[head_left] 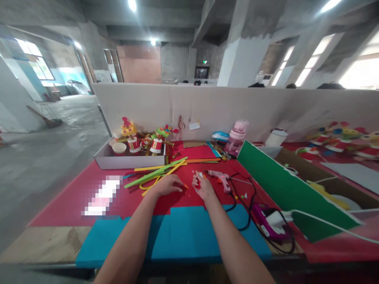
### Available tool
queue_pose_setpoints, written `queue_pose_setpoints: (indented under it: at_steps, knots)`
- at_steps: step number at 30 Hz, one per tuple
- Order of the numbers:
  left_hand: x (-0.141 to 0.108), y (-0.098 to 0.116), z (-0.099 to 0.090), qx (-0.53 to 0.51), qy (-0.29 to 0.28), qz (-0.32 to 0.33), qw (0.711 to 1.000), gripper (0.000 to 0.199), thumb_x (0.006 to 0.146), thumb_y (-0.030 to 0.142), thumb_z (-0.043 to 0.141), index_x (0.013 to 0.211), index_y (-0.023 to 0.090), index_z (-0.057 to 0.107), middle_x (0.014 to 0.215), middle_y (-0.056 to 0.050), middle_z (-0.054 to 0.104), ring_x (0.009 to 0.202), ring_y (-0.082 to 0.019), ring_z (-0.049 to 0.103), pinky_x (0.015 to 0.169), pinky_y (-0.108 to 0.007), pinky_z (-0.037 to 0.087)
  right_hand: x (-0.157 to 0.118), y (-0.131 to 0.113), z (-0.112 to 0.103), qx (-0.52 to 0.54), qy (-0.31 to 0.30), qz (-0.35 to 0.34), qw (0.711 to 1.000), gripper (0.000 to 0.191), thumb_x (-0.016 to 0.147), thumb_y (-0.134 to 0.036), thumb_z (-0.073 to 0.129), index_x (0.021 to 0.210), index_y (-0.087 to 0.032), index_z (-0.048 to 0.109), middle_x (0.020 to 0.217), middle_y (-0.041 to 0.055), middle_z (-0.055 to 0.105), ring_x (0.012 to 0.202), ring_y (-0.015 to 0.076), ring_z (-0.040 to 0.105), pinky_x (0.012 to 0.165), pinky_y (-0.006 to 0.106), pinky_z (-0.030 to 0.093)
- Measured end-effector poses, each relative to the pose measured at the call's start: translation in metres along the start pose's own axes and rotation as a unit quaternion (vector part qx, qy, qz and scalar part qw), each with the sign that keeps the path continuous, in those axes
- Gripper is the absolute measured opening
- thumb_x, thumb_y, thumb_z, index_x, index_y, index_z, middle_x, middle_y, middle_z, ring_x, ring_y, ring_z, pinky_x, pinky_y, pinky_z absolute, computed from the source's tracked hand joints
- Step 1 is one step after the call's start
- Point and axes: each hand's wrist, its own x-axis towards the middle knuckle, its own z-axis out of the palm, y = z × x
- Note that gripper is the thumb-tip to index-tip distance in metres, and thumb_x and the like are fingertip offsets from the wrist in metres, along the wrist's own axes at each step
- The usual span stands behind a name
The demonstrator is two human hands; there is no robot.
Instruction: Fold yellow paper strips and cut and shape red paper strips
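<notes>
My left hand (169,185) is low over the red table cover (177,203), palm down with its fingers apart and nothing in them. A small orange paper piece (186,186) lies just beyond its fingertips. My right hand (203,188) has its fingers curled round a small whitish item (201,174), too small to identify. A pink glue gun (220,179) rests right of that hand. Yellow and green paper strips (158,172) lie crossed behind my left hand. Blue sheets (177,232) cover the near edge under my forearms.
A white box (130,161) with paper cups and cup figures stands at the back left. On the right are a green-sided box (284,185), a purple power strip (268,225) and cables. A pink bottle (237,136) stands by the partition (142,102).
</notes>
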Motion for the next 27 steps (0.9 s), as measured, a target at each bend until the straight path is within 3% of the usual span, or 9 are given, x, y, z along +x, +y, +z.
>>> queue_pose_setpoints:
  at_steps: [1,3,7,12,20,24,27]
  knots:
    - [-0.002,-0.002,0.000,0.018,-0.035,0.000,0.999,0.022,0.075,0.026,0.070,0.096,0.018,0.073,0.088,-0.004,0.067,0.078,-0.015,0.059,0.074,-0.023,0.044,0.000,-0.002,-0.001,0.002,-0.001,0.002,1.000,0.018,0.076,-0.025,0.073,0.079,-0.018,0.057,0.056,-0.0067,0.048,0.042,0.0028,0.038,0.035,0.011,0.030]
    - [-0.002,-0.004,0.006,0.060,-0.047,-0.003,0.997,0.016,0.077,0.020,0.066,0.091,0.017,0.073,0.088,-0.004,0.067,0.078,-0.015,0.059,0.073,-0.023,0.043,-0.002,-0.003,-0.001,0.004,-0.003,0.003,1.000,0.017,0.077,-0.026,0.071,0.080,-0.018,0.057,0.056,-0.0069,0.045,0.041,0.0023,0.035,0.034,0.011,0.027]
    - [0.008,-0.002,0.023,0.120,0.009,0.009,0.993,0.019,0.079,0.006,0.053,0.080,0.014,0.070,0.083,-0.006,0.067,0.079,-0.015,0.058,0.074,-0.023,0.042,-0.004,-0.002,0.000,-0.001,-0.001,-0.001,1.000,0.020,0.073,-0.026,0.073,0.077,-0.017,0.055,0.056,-0.0073,0.043,0.042,0.0023,0.033,0.034,0.011,0.026]
    - [0.022,-0.001,0.036,0.121,0.048,0.017,0.991,0.016,0.080,0.009,0.055,0.085,0.015,0.070,0.085,-0.007,0.065,0.081,-0.017,0.058,0.074,-0.026,0.043,-0.003,0.003,0.003,-0.023,0.006,-0.013,1.000,0.029,0.067,-0.031,0.077,0.071,-0.018,0.051,0.057,-0.0062,0.046,0.043,0.0034,0.035,0.034,0.013,0.025]
    - [0.026,-0.003,0.038,0.116,0.092,-0.004,0.989,0.018,0.075,0.002,0.052,0.072,0.014,0.065,0.075,-0.006,0.061,0.073,-0.016,0.055,0.069,-0.026,0.042,-0.005,0.004,0.005,-0.045,0.032,-0.037,0.998,0.034,0.060,-0.037,0.079,0.073,-0.018,0.054,0.060,-0.0049,0.053,0.046,0.0049,0.039,0.037,0.015,0.026]
    - [0.018,0.006,0.030,0.066,0.190,-0.005,0.980,0.014,0.081,0.009,0.052,0.076,0.014,0.063,0.075,-0.003,0.059,0.069,-0.013,0.052,0.066,-0.024,0.041,-0.008,0.007,0.010,-0.090,0.055,-0.047,0.993,0.038,0.059,-0.044,0.078,0.074,-0.018,0.056,0.063,-0.0022,0.058,0.046,0.0060,0.042,0.038,0.017,0.026]
    - [0.020,0.016,0.030,0.032,0.262,0.029,0.964,0.014,0.084,0.016,0.055,0.076,0.016,0.066,0.075,-0.003,0.059,0.073,-0.014,0.052,0.070,-0.026,0.042,-0.010,0.009,0.016,-0.132,0.036,-0.027,0.990,0.043,0.063,-0.056,0.072,0.075,-0.018,0.056,0.060,-0.0021,0.056,0.045,0.0073,0.042,0.038,0.019,0.026]
